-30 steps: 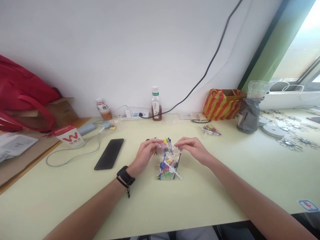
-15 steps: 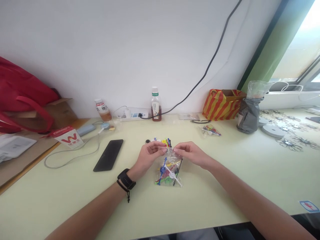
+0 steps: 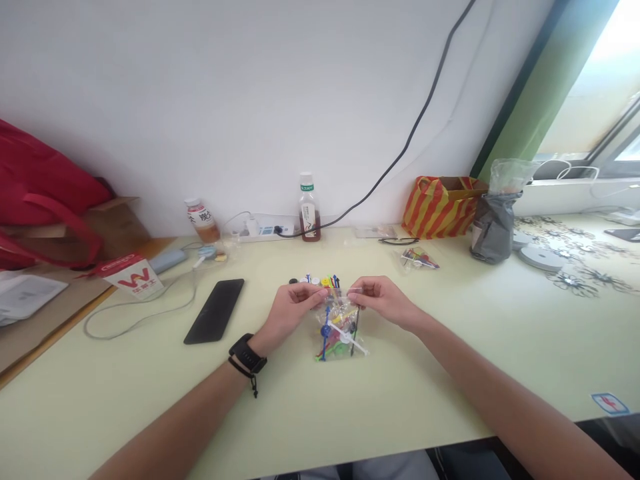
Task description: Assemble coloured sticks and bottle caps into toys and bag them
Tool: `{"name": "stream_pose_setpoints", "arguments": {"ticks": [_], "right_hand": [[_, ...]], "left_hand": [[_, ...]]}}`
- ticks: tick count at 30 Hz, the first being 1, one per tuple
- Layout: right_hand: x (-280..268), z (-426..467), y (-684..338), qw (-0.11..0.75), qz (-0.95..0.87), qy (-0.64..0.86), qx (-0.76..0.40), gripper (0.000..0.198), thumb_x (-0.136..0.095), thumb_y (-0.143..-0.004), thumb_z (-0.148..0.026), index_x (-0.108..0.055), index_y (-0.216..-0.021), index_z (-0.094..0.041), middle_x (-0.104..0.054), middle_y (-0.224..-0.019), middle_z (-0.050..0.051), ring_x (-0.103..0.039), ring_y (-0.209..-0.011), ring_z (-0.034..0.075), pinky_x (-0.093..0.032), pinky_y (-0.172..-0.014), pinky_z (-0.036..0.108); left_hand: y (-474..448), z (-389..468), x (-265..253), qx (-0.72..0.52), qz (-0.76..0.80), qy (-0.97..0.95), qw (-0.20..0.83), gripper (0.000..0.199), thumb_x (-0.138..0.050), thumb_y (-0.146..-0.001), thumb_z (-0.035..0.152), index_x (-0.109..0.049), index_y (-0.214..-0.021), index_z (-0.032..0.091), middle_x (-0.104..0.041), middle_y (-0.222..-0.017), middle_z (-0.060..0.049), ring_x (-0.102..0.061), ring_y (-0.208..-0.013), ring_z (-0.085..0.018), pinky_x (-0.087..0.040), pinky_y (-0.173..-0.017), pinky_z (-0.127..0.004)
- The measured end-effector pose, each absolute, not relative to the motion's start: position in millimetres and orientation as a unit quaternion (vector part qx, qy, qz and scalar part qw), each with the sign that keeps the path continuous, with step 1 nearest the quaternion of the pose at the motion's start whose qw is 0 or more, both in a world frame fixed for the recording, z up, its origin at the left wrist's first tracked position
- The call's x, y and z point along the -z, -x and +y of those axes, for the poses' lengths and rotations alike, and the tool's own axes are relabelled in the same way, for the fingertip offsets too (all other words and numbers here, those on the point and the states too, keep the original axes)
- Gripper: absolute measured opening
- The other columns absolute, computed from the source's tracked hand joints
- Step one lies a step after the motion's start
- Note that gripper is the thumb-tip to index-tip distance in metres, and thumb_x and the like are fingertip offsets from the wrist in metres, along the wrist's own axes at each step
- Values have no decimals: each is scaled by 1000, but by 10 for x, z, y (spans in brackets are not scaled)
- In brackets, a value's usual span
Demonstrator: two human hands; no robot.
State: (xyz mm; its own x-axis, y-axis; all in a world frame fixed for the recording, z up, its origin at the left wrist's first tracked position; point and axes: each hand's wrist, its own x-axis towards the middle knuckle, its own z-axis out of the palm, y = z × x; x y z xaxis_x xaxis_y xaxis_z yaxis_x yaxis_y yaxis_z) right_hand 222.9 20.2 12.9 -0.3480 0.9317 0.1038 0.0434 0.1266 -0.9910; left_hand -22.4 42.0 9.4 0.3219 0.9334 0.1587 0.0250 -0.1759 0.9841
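Between my hands is a clear plastic bag [image 3: 342, 333] of colourful plastic spinner arrows, with blue, white and black ones showing on top. My left hand [image 3: 297, 305] pinches the bag's upper left corner between thumb and fingers. At the upper right corner, my right hand [image 3: 381, 301] grips the plastic the same way. The bag's lower part lies on or just over the table. Just beyond my hands sits a small group of loose coloured parts [image 3: 330, 281], partly hidden by my fingers.
A black phone [image 3: 215, 311] lies left of my hands. Farther back stand a tea bottle [image 3: 309, 210], a power strip [image 3: 265, 231] and a striped bag [image 3: 440, 208]. Another bag of arrows [image 3: 419, 259] rests at the right. A red and white box [image 3: 134, 277] is at the left.
My hands have spread slightly apart at the bag's top edge, pulling it wider. The bag's lower end has risen a little. The whole view has shifted slightly.
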Motion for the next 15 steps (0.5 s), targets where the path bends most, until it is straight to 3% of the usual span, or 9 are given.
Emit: {"name": "stream_pose_setpoints", "arguments": {"ticks": [3,8,15], "right_hand": [[-132,216,-2231,442,-622,394,-513,36,-79,-82,-52,-73,-91,-18,-67,-80,3,-59,-74,16,-48,-70,31],[-130,191,-2189,461,-607,401,-507,37,-79,-82,-54,-72,-93,-19,-69,-83,3,-61,-77,17,-49,-75,32],[-133,180,-2167,453,-609,403,-512,36,-82,-78,-52,-73,-90,-19,-70,-85,4,-62,-79,19,-49,-76,34]], "left_hand": [[248,445,-94,-442,382,-628,513,28,-85,-79,41,-81,-89,15,-77,-81,-6,-67,-73,-16,-53,-68,-26],[259,433,-87,-408,343,-641,552,32,-85,-80,38,-79,-103,16,-79,-108,-12,-72,-95,-23,-57,-85,-32],[295,499,-43,-406,354,-670,511,28,-82,-83,43,-81,-88,15,-74,-72,-5,-64,-63,-15,-51,-61,-26]]}}
